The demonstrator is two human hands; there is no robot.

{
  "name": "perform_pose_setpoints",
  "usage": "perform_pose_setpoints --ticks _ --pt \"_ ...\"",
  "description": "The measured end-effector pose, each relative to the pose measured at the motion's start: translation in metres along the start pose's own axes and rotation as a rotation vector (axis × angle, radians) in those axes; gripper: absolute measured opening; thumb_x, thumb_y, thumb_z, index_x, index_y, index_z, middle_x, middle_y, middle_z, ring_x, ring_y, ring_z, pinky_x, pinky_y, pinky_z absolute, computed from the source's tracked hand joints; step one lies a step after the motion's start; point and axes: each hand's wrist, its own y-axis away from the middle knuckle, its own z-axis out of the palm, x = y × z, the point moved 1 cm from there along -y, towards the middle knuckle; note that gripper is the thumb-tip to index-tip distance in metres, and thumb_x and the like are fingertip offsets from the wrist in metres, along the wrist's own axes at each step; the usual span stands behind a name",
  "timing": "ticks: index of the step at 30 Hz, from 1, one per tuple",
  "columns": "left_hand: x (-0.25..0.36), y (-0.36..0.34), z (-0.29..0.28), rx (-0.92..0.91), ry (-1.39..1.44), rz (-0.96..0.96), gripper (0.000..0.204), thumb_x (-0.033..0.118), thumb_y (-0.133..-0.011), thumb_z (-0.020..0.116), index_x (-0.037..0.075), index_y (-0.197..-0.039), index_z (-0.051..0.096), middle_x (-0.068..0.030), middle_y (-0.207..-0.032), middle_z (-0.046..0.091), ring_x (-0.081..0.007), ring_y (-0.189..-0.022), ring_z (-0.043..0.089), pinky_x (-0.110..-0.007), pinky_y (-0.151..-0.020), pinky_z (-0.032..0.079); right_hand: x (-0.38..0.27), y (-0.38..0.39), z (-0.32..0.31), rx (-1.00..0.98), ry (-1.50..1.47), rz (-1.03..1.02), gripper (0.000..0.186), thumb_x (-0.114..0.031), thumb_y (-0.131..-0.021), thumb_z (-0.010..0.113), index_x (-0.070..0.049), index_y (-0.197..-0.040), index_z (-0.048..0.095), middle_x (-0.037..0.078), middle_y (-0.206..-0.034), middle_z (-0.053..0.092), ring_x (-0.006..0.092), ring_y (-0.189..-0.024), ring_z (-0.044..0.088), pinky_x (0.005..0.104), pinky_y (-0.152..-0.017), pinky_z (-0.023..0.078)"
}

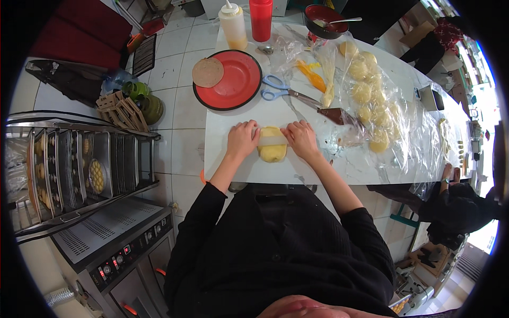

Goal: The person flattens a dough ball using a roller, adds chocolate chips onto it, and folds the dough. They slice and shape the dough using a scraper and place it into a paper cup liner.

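Holding rolling pin (pixel 272 140) by its ends in left grip (pixel 243 139) and right grip (pixel 301 140), across dough (pixel 273 154) between both.

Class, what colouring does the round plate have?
The plate is red, edged in black; the head view shows it best.

At the lower left of the frame, you have small red-lit displays (pixel 126 249) on the black control panel (pixel 139 249) of the oven (pixel 106 227) — too small to read — and no other legible text.
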Motion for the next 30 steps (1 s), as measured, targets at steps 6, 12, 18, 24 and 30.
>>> perform_pose_setpoints --ticks 6,12,18,24,30 --pt "0.005 -0.008 -0.003 0.117 -0.047 -0.067 0.030 0.021 -0.075 0.055 0.008 -0.101 0.051 -0.0090 -0.100 0.050 -0.0257 -0.092 0.046 -0.039 -0.077 0.036 0.001 -0.015 -0.003 0.116 0.048 0.066 0.033 -0.033 -0.082 0.047 -0.008 -0.103 0.050 0.009 -0.108 0.047 0.0258 -0.107 0.040 0.0476 -0.088 0.026" --pt "0.024 0.057 0.000 0.162 -0.384 0.028 0.049 0.024 -0.078 0.051 0.006 -0.122 0.039 -0.0119 -0.119 0.042 -0.0263 -0.111 0.039 -0.042 -0.095 0.025 -0.023 0.045 0.003 -0.005 0.169 0.022 0.051 -0.033 -0.085 0.041 -0.008 -0.128 0.031 0.008 -0.135 0.026 0.0244 -0.127 0.018 0.0489 -0.102 0.010" --pt "0.026 0.136 0.006 0.089 -0.274 0.055 0.045 0.023 -0.076 0.055 0.010 -0.118 0.045 -0.0034 -0.108 0.050 -0.0198 -0.103 0.044 -0.039 -0.093 0.026 -0.037 0.117 -0.001 -0.161 0.051 -0.030 0.051 -0.024 -0.084 0.043 -0.006 -0.130 0.027 0.009 -0.135 0.027 0.0252 -0.127 0.019 0.0466 -0.102 0.011" --pt "0.010 0.165 -0.005 0.369 -0.158 0.160 0.032 0.015 -0.070 0.060 0.011 -0.101 0.057 0.0009 -0.094 0.054 -0.0161 -0.087 0.050 -0.034 -0.082 0.031 -0.006 0.043 -0.009 0.046 -0.455 0.112 0.049 -0.009 -0.080 0.050 -0.002 -0.125 0.033 0.018 -0.121 0.043 0.0317 -0.114 0.039 0.0380 -0.092 0.034" --pt "-0.019 0.191 -0.033 0.577 -0.177 -0.131 0.031 0.012 -0.071 0.057 0.005 -0.102 0.054 -0.0091 -0.097 0.054 -0.0253 -0.092 0.048 -0.038 -0.083 0.030 -0.038 0.000 0.019 -0.218 -0.128 0.201 0.039 -0.010 -0.072 0.059 -0.001 -0.109 0.049 0.019 -0.107 0.051 0.0349 -0.090 0.050 0.0411 -0.083 0.038"
